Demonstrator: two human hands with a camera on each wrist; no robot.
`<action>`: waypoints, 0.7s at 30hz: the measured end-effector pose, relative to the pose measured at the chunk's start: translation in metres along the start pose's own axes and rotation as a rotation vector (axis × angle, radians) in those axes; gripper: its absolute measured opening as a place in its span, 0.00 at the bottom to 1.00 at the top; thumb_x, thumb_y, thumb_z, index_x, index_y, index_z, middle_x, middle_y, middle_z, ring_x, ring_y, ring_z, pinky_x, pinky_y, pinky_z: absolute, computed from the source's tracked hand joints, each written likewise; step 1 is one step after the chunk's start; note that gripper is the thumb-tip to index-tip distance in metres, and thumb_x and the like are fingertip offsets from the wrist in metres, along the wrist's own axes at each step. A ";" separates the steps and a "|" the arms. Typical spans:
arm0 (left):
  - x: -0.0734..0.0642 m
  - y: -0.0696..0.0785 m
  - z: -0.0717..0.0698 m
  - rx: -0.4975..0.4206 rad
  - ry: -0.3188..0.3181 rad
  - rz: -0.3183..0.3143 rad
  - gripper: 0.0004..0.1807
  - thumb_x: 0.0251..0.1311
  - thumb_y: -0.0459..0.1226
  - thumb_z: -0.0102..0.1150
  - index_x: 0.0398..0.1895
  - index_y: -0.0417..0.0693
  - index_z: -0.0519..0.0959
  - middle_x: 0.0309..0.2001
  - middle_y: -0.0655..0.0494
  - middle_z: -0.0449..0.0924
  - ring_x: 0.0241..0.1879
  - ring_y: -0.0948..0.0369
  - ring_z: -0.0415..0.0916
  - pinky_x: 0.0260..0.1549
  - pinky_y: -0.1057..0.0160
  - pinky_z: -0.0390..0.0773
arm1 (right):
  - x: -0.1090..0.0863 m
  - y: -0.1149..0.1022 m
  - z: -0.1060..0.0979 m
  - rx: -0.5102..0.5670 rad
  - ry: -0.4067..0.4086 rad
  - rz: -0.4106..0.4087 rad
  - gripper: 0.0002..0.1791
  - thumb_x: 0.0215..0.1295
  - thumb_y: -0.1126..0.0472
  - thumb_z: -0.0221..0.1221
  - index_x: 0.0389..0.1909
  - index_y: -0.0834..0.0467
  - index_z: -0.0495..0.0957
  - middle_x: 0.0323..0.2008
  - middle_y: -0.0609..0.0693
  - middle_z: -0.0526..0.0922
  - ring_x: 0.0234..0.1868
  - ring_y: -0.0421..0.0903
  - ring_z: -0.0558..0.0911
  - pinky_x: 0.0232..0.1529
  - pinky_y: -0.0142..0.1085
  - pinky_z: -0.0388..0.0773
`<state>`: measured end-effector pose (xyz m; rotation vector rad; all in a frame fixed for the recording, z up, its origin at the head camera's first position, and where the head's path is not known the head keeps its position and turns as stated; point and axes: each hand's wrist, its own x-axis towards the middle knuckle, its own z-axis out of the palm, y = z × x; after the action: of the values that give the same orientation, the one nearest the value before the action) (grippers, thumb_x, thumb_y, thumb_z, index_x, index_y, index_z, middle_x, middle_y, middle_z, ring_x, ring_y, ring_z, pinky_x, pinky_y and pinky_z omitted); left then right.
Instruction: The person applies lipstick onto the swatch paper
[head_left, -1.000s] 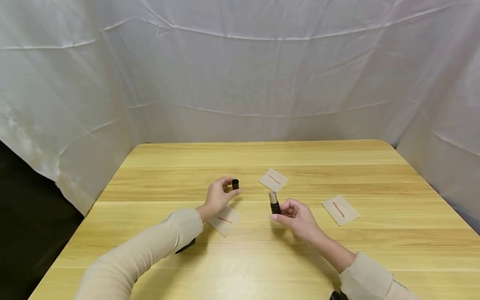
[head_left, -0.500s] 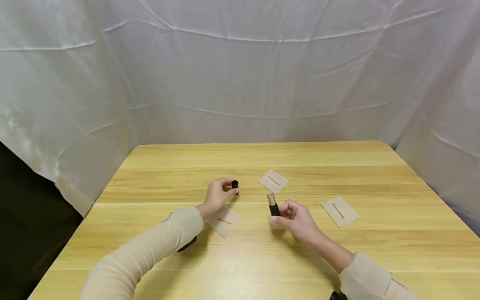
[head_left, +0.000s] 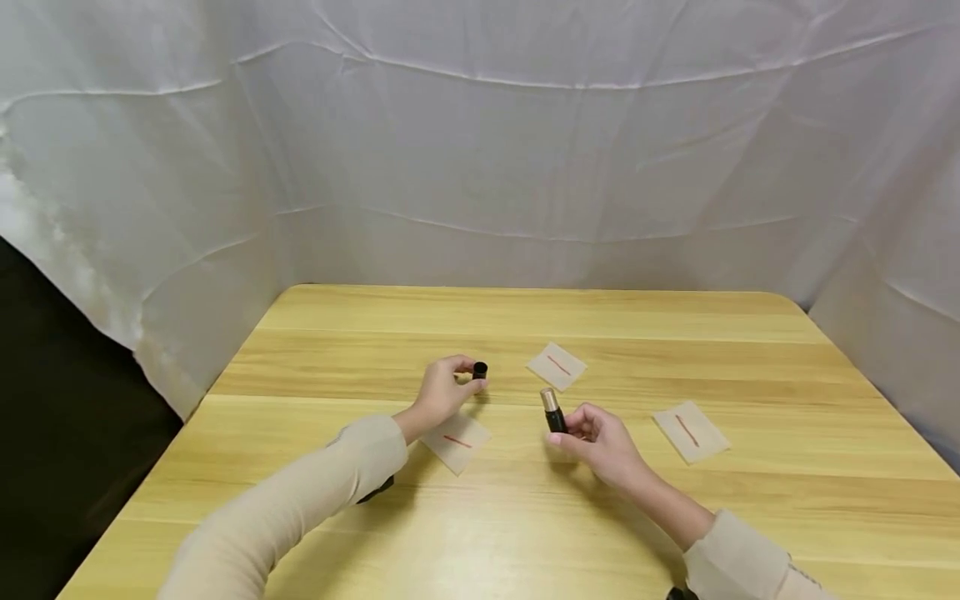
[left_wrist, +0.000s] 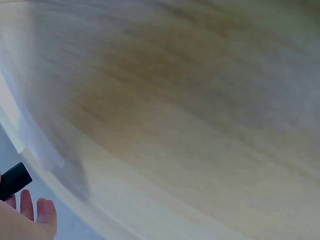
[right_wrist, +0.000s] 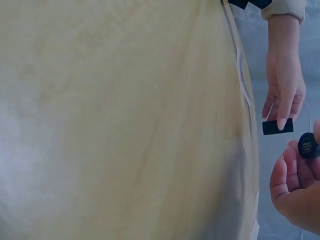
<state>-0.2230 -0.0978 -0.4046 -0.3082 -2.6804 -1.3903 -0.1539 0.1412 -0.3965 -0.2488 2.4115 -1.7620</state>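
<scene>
My left hand (head_left: 441, 390) pinches a small black lipstick cap (head_left: 480, 372) between thumb and fingers, its open end facing up. In the left wrist view the cap (left_wrist: 16, 181) shows at the lower left edge. To the right, my right hand (head_left: 602, 442) holds the lipstick (head_left: 552, 412) by its black base, with its gold-coloured tube tilted up and slightly left. The right wrist view shows the round bottom of the lipstick base (right_wrist: 308, 145), with small lettering, near the cap (right_wrist: 278, 126). Cap and lipstick are apart, both held above the table.
Three pale square sheets lie on the wooden table (head_left: 480, 517), each with a reddish stroke: one sheet (head_left: 459, 443) by the left wrist, one sheet (head_left: 557, 367) behind the lipstick, one sheet (head_left: 691, 432) right of the right hand. A whitish curtain (head_left: 525, 167) hangs behind the table.
The lipstick has tipped slightly to the left. Both hands otherwise keep their places and their hold; the head view has shifted a little.
</scene>
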 end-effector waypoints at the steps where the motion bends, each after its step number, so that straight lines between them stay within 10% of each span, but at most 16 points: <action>1: -0.001 0.001 -0.001 0.000 0.001 0.015 0.11 0.53 0.33 0.65 0.40 0.39 0.80 0.40 0.46 0.83 0.47 0.50 0.78 0.48 0.54 0.77 | 0.000 0.000 0.000 0.000 -0.002 -0.005 0.15 0.54 0.66 0.64 0.36 0.71 0.72 0.31 0.54 0.81 0.29 0.37 0.76 0.31 0.28 0.75; 21: -0.026 0.029 -0.016 -0.047 -0.104 0.169 0.09 0.52 0.34 0.66 0.37 0.41 0.81 0.33 0.51 0.84 0.34 0.60 0.80 0.37 0.66 0.79 | 0.008 -0.026 -0.028 -0.203 -0.019 -0.191 0.11 0.59 0.64 0.61 0.39 0.65 0.75 0.35 0.57 0.82 0.33 0.35 0.77 0.34 0.29 0.77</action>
<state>-0.1916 -0.0981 -0.3774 -0.6121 -2.6320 -1.4245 -0.1668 0.1579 -0.3638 -0.5330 2.6307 -1.5735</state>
